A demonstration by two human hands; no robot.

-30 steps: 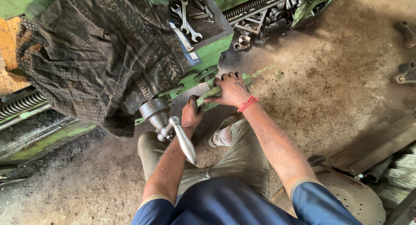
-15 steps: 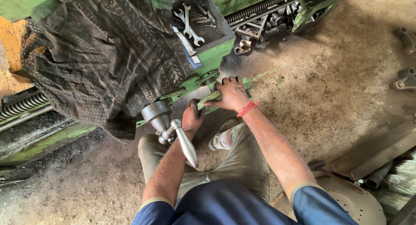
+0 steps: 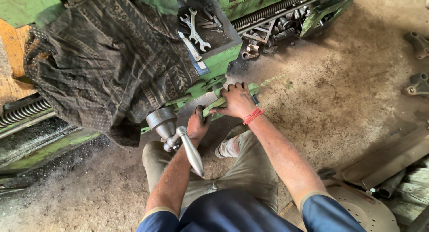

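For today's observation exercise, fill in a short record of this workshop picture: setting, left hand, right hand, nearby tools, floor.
Setting: a person crouches beside a green machine draped with a dark patterned cloth.
Left hand: left hand under the machine's green edge, beside a metal lever handle.
Right hand: right hand pressed on a green part there, red wristband.
Nearby tools: spanners on the machine.
Floor: dusty floor.
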